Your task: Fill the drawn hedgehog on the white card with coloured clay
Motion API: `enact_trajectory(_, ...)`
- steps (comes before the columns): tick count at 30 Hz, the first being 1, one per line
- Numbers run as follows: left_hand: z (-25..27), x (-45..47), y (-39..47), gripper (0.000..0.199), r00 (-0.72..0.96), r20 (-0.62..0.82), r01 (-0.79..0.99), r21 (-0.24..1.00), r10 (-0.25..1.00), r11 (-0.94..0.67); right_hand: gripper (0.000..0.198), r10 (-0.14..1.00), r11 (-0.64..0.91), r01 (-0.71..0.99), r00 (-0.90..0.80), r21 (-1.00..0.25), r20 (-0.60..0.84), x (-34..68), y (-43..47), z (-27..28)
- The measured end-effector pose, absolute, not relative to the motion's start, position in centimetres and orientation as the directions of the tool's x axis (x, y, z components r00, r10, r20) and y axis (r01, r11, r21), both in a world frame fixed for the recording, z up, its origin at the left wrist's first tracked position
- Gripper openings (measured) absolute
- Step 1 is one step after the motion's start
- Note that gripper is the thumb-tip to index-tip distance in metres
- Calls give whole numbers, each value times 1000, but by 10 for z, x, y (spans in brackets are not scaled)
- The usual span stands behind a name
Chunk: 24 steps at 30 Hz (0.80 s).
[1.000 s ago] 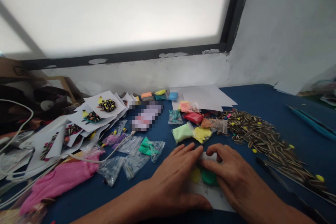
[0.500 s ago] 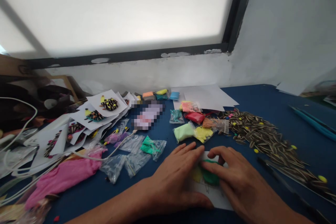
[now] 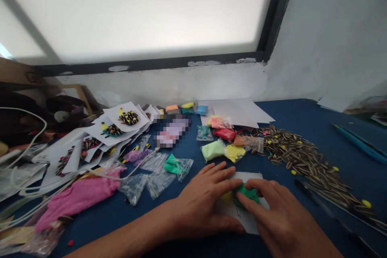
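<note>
"As we go from left to right, what comes first?"

"A long lump of bright pink modelling clay (image 3: 80,198) on the blue table (image 3: 290,113), with white paper cards decorated with striped seeds (image 3: 127,117) behind it. Then come flat clear plastic bags (image 3: 132,188) and a small clear bag of bright green clay (image 3: 173,164)."

"And the left hand (image 3: 202,203)?"

"Its grip is spread open with nothing clasped. The palm faces down over the left part of a small white paper sheet (image 3: 249,175), partly hiding a yellow clay patch (image 3: 228,198)."

"Where is the rounded green clay piece (image 3: 250,196)?"

"On that sheet, just right of the yellow patch, between the hands."

"What has just changed?"

"The right hand (image 3: 278,213) has shifted, so more of the green piece shows and the sheet's far right corner is uncovered. I take it the pressing has moved to another part of the green."

"And the right grip?"

"Its fingers are curled, the foremost tips close together at the green clay. Whether they pinch or merely press it, I cannot tell."

"Farther right?"

"A loose heap of striped sunflower seeds (image 3: 305,153), with a thin black pen-like tool (image 3: 320,205) on its near side."
</note>
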<state>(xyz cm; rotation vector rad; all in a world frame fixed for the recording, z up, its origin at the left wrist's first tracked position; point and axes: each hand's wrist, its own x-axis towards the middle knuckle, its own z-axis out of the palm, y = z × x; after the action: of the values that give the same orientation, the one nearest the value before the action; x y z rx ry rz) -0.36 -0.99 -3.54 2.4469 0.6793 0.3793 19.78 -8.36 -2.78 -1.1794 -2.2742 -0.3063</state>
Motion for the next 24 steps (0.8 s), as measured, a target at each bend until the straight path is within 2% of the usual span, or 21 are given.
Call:
enact_trajectory(14, -38, -4, -9, 80, 834, 142, 371, 571, 533, -733, 37, 672, 594, 805, -491, -8, 555, 199, -89, -32)
enact_trajectory(21, -37, -5, -9, 82, 836, 144, 369, 566, 529, -737, 42, 725, 582, 813, -527, 16, 444, 204, -97, -40)
enact_trajectory(24, -38, -5, -9, 80, 836, 152, 365, 564, 528, -741, 43, 712, 586, 810, -531, 28, 459, 201, -99, -42)
